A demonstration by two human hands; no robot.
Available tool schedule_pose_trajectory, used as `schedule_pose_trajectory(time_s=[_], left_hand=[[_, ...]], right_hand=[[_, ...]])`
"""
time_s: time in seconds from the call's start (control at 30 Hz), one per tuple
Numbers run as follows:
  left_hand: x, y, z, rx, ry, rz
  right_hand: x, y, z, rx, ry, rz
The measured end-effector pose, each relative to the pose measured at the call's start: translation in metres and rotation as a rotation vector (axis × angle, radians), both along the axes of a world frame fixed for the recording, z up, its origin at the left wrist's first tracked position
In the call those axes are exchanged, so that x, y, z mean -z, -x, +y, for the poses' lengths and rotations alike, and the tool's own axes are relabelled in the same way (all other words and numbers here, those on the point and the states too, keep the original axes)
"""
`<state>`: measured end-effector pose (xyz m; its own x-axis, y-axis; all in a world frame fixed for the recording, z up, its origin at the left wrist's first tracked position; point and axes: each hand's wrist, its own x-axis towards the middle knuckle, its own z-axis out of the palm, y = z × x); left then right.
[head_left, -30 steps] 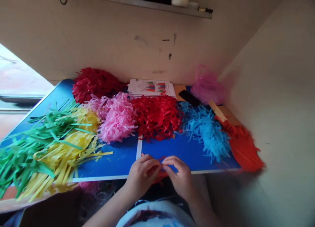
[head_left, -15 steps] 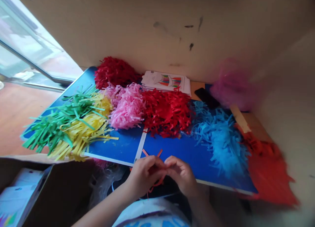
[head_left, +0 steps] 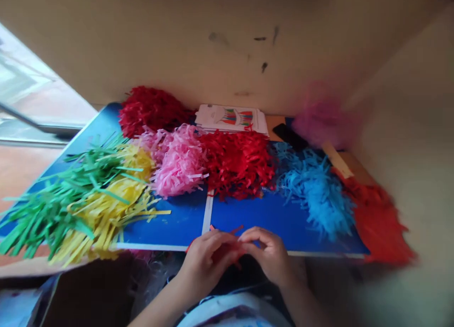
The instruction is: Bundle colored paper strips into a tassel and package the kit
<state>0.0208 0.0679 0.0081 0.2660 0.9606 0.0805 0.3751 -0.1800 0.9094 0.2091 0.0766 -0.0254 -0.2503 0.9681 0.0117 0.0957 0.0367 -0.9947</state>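
Observation:
My left hand (head_left: 211, 256) is closed around a small bunch of thin orange-red paper strips (head_left: 237, 229), whose ends poke out above and below the fingers. Close against it, my right hand (head_left: 267, 251) pinches thumb and forefinger together at the same strips. Both hands meet just over the near edge of the blue table (head_left: 244, 218). Much of the bunch is hidden by the fingers. Beyond the hands lie a red shredded-paper bundle (head_left: 239, 164), a pink one (head_left: 180, 161) and a blue one (head_left: 315, 190).
Green (head_left: 53, 204) and yellow strips (head_left: 113, 199) spread over the left side. A dark red bundle (head_left: 151, 112), printed cards (head_left: 232, 119) and a black phone (head_left: 291, 137) lie toward the wall. Orange-red paper (head_left: 383, 223) hangs over the right edge. An open box (head_left: 81, 289) stands lower left.
My view has shifted, so the table's left side sits lower and farther left. Both hands stay together at the strips, which now lean differently between the fingers.

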Motion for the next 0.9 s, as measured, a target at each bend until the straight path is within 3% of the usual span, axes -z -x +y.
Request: schedule_pose_trajectory(time_s=[0.1, 0.23, 0.37, 0.53, 0.73, 0.9], left_hand=[[0.008, 0.01, 0.011, 0.098, 0.001, -0.041], [0.015, 0.026, 0.021, 0.2, 0.014, -0.031], [0.016, 0.038, 0.02, 0.203, -0.181, -0.032], [0.014, 0.038, 0.002, 0.143, -0.428, -0.024], [0.018, 0.027, -0.029, 0.052, -0.461, -0.006], [0.021, 0.0, -0.047, 0.011, -0.401, 0.006]], right_hand=[[-0.012, 0.008, -0.004, 0.076, -0.137, -0.143], [-0.029, 0.021, -0.013, 0.177, -0.186, -0.31], [-0.039, 0.034, -0.025, 0.228, -0.287, -0.404], [-0.045, 0.045, -0.04, 0.251, -0.39, -0.402], [-0.05, 0.037, -0.054, 0.194, -0.436, -0.418], [-0.045, 0.018, -0.067, 0.161, -0.471, -0.465]])
